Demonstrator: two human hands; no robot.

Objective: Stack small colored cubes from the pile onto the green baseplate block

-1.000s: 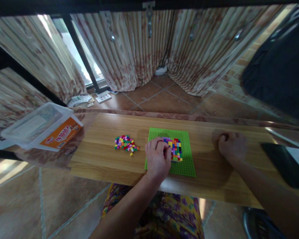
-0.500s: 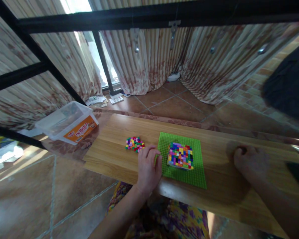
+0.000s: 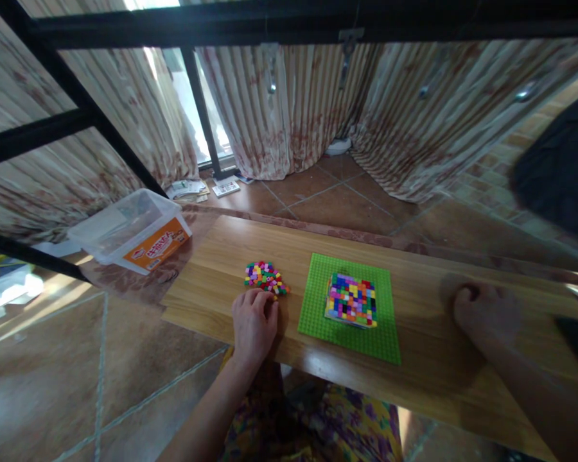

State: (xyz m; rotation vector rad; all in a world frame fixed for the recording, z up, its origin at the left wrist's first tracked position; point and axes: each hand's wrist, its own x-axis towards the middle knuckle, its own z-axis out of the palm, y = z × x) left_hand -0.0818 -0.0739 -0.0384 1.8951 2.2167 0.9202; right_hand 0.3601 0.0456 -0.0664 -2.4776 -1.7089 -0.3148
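Observation:
A building-brick block (image 3: 350,300), topped with many small coloured bricks, stands on a green studded baseplate (image 3: 313,314). To the left of the plate lies a loose pile of small coloured bricks (image 3: 262,274). At the pile's near edge is my left hand (image 3: 254,324), fingers bent and thumb close to the index finger. A small yellow-orange brick (image 3: 275,297) shows at those fingertips. My right hand (image 3: 486,314) rests curled on the wooden table to the right of the plate, with nothing visible in it.
The wooden table (image 3: 212,282) runs across the view. A clear plastic box (image 3: 130,228) with an orange label stands on the floor at left. Black metal bars (image 3: 270,29) cross above, before striped curtains. Papers (image 3: 187,189) lie on the floor.
My left hand has moved left, from the baseplate's left edge to the near side of the brick pile. The right hand stays put. The view has shifted slightly.

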